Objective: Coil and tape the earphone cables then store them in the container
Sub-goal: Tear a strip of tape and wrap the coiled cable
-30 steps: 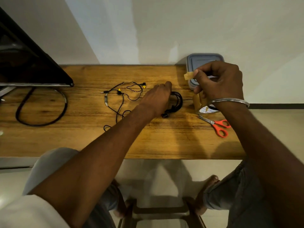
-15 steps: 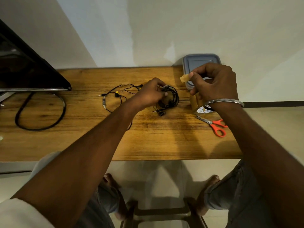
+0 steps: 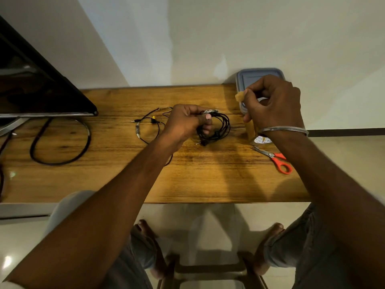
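Observation:
My left hand (image 3: pixel 185 122) grips a coiled black earphone cable (image 3: pixel 218 128) and holds it just above the wooden table (image 3: pixel 208 180); its jack hangs below the coil. My right hand (image 3: pixel 273 105) pinches a short piece of brown tape (image 3: pixel 239 96) between thumb and forefinger, to the right of the coil and apart from it. A second black earphone cable (image 3: pixel 148 126) with yellow parts lies loose on the table left of my left hand. The grey lidded container (image 3: pixel 260 73) stands at the back right, partly hidden by my right hand. A brown tape roll (image 3: pixel 257 136) stands under my right wrist.
Orange-handled scissors (image 3: pixel 277 159) lie right of the tape roll near the table's right end. A dark monitor (image 3: pixel 37 92) and a thick black cable loop (image 3: pixel 60 140) take up the table's left. The wall runs along the back edge. A stool sits below between my feet.
My left hand has picked the coiled cable up off the table and turned it towards my right hand. My right hand still holds the tape piece in about the same place.

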